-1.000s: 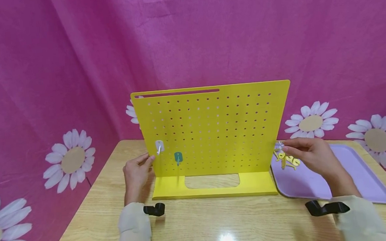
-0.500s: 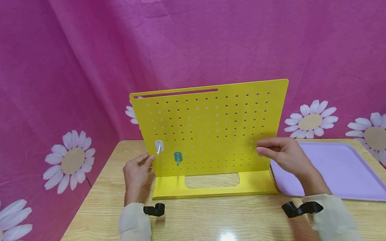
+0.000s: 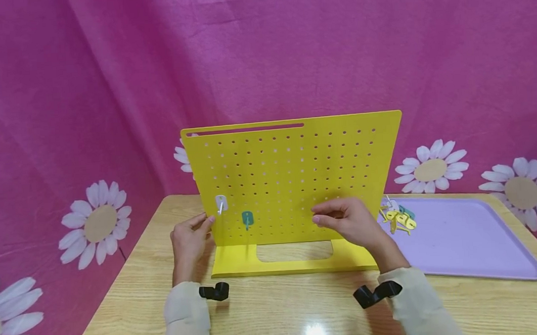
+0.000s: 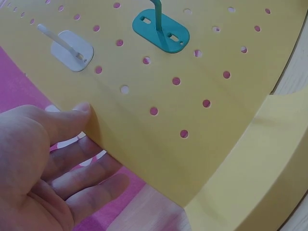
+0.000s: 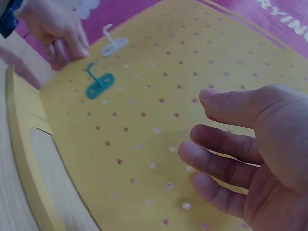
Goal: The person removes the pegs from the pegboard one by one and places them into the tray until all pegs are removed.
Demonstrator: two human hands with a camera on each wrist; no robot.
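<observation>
A yellow pegboard (image 3: 292, 186) stands upright on its base. A white hook (image 3: 222, 204) and, lower to its right, a green hook (image 3: 248, 218) sit on its left part. My left hand (image 3: 190, 247) holds the board's left edge, thumb (image 4: 77, 120) on the front and fingers at the edge and partly behind. In front of the board's right half is my right hand (image 3: 351, 224). The right wrist view shows its thumb (image 5: 231, 106) apart from its loosely bent fingers (image 5: 216, 159), with nothing seen between them.
A purple tray (image 3: 463, 233) lies right of the board. At its left end is a small pile of yellow hooks (image 3: 399, 219), with white and green ones among them. A pink flowered cloth (image 3: 285, 50) hangs behind the wooden table (image 3: 267, 309).
My right hand has moved left from the hook pile on the tray to in front of the pegboard. The left hand has stayed at the board's edge.
</observation>
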